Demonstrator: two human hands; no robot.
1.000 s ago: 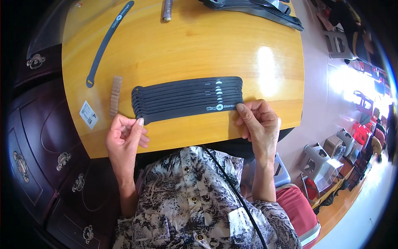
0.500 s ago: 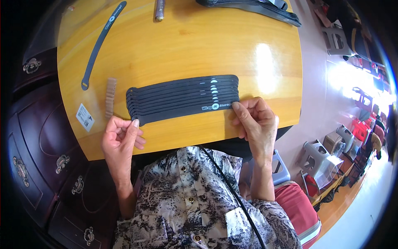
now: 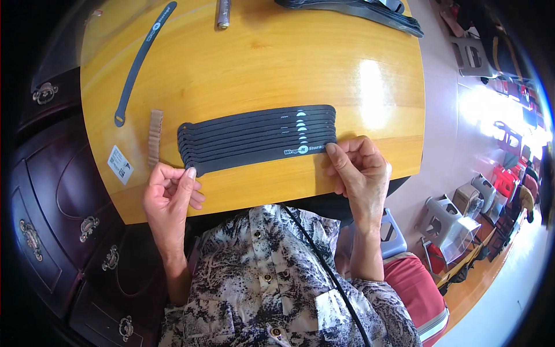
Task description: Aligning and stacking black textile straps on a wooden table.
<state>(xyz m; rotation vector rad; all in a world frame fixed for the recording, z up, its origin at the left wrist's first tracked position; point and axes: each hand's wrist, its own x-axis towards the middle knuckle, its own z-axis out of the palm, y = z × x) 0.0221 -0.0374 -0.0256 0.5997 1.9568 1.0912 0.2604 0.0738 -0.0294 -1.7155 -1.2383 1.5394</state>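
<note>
**Yellow tabletop, black straps fanned between two hands**

Glossy yellow wooden table [image 3: 254, 69], bright with glare at the right, dark carved cabinet [image 3: 52, 231] to the left, plastic stools and clutter on the floor beyond the right edge.

Left hand [image 3: 169, 194] at the near-left end of the strap stack [image 3: 257, 139]: thumb and forefinger closed together right at the tip of the nearest strap, remaining fingers curled under; whether pinching the tip or only pressing on it, hard to tell. Right hand [image 3: 361, 173] at the opposite end, thumb tip laid on the nearest strap's rounded end, fingers bent below the table edge side; likely holding that end down rather than lifting it. Both hands on the same strap, one at each end, probably to keep it straight and in line with the others.

Stack lying flat near the table's front edge, roughly ten black straps overlapped like stairs, each offset a little from the next, ends aligned in a neat slant, pale marks showing in a row toward the right.

Just left of the stack, a short brown ribbed strip [image 3: 154, 137], and beside it a small white label [image 3: 120, 165]. Farther back, a single loose strap [image 3: 141, 61] lying diagonally, a metal cylinder [image 3: 223, 14] at the far edge, and another pile of dark straps [image 3: 358, 10] at the far right.
</note>
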